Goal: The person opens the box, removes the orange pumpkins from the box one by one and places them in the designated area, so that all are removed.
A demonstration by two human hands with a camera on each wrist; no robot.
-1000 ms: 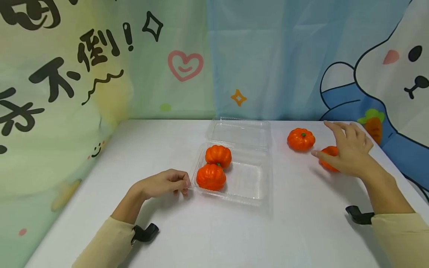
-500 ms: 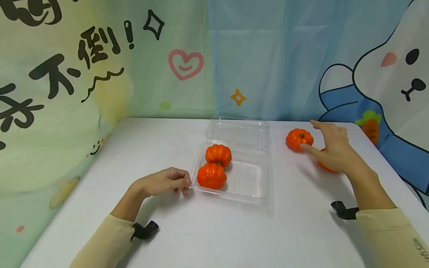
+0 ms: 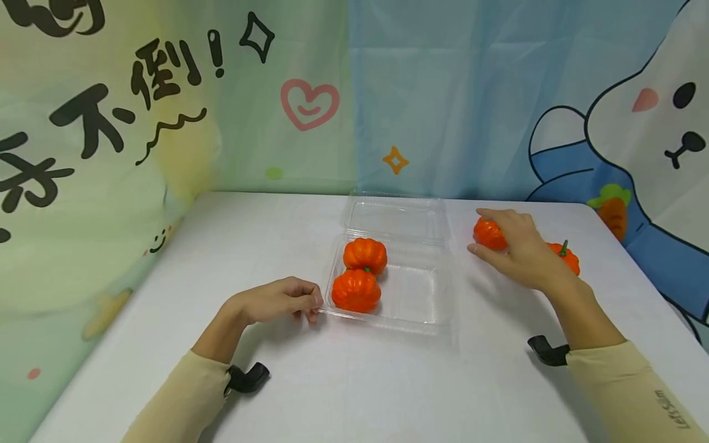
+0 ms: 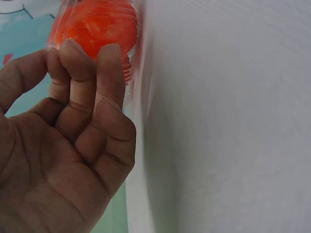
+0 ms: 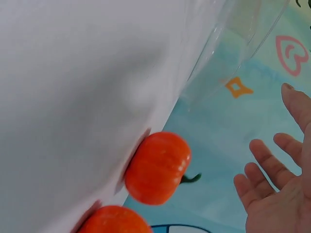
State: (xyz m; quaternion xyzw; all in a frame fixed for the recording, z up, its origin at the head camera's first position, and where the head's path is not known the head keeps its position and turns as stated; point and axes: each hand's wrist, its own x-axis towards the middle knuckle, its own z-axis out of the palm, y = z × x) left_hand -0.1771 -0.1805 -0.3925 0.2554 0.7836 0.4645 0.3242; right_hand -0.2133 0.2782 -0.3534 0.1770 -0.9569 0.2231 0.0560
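My left hand [image 3: 279, 300] pinches the near left corner of a clear plastic clamshell box [image 3: 416, 289] between thumb and finger. The lid [image 3: 396, 215] lies folded back. Two small orange pumpkins, a rear one [image 3: 365, 255] and a front one [image 3: 356, 291], sit in the box's left side. Over on the right, my right hand [image 3: 520, 249] hovers with fingers spread and holds nothing. It partly covers another pumpkin [image 3: 487, 234]. Behind its wrist a pumpkin with a green stem [image 3: 568, 257] is partly hidden. The right wrist view shows a gap between hand and nearer pumpkin [image 5: 158, 167].
A white table [image 3: 388, 387] carries everything. A printed curtain [image 3: 443, 92] hangs behind its far edge and down the left side. Black wrist mounts [image 3: 249, 377] stick out from both sleeves.
My right hand has moved left, from above the right-hand pumpkin to above the one farther left, exposing the stemmed pumpkin's right side. My left hand stays on the box corner.
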